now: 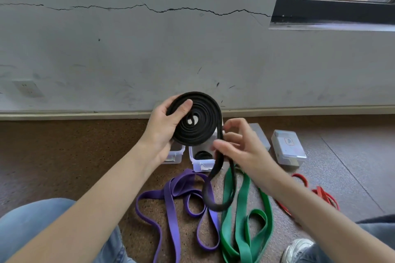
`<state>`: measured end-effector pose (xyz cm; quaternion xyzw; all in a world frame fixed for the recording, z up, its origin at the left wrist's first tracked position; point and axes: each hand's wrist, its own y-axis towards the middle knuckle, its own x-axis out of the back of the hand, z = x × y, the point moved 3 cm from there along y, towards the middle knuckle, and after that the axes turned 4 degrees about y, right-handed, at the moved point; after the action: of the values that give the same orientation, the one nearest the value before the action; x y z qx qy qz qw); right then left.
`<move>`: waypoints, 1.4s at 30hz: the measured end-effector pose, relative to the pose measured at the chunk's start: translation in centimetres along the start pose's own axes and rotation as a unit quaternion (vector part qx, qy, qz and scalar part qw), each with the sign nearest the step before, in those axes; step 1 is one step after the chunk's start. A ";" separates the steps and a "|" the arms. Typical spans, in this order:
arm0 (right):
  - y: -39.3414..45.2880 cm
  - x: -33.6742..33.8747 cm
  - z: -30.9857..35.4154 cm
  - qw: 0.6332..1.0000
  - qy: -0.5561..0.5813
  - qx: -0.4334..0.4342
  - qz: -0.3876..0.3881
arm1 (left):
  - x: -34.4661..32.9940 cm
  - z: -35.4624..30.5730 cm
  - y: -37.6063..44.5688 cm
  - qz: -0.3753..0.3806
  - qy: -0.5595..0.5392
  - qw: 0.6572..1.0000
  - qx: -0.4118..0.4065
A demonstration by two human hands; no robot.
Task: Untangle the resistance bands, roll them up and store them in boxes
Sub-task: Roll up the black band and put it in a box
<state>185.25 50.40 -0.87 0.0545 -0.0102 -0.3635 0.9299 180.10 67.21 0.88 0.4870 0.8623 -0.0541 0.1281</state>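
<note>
- Left hand (165,126) grips coiled black rubber resistance band (195,118).
- Right hand (241,145) pinches its hanging tail.
- Purple band (171,205), green band (241,209) on brown floor (64,156).

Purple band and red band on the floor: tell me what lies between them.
The green band lies between the purple band and the red band, shown in the head view.

closed box lid (289,142) | red-bordered label | characters too blurred to read

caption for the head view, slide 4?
Left hand grips the black band's coil; right hand feeds its loose tail.
</note>
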 end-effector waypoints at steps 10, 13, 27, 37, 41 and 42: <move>0.3 1.8 1.2 0.997 -0.003 0.035 -0.074 | -0.7 1.8 -1.3 0.032 0.064 0.997 0.034; 0.4 2.2 2.4 0.995 -0.020 0.069 -0.065 | -0.8 0.8 -1.3 0.093 0.085 0.992 0.020; 0.6 1.1 0.9 0.997 0.002 0.014 -0.076 | -1.0 1.4 -0.8 0.058 0.085 0.993 0.064; 3.8 3.9 -0.3 0.970 -0.066 -0.002 -0.233 | -4.0 3.1 2.8 0.006 -0.013 0.992 0.128; 6.7 2.7 -3.5 0.937 -0.310 -0.052 -0.153 | -3.1 6.7 5.4 -0.118 -0.020 0.986 0.115; 7.2 2.2 -4.8 0.905 -0.401 -0.079 -0.118 | -2.7 7.9 5.7 -0.132 -0.020 0.983 0.125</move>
<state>192.02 54.59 -4.93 -0.1685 -0.3473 -0.4611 0.7989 187.58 66.26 -5.77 0.3795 0.9028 -0.1877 0.0755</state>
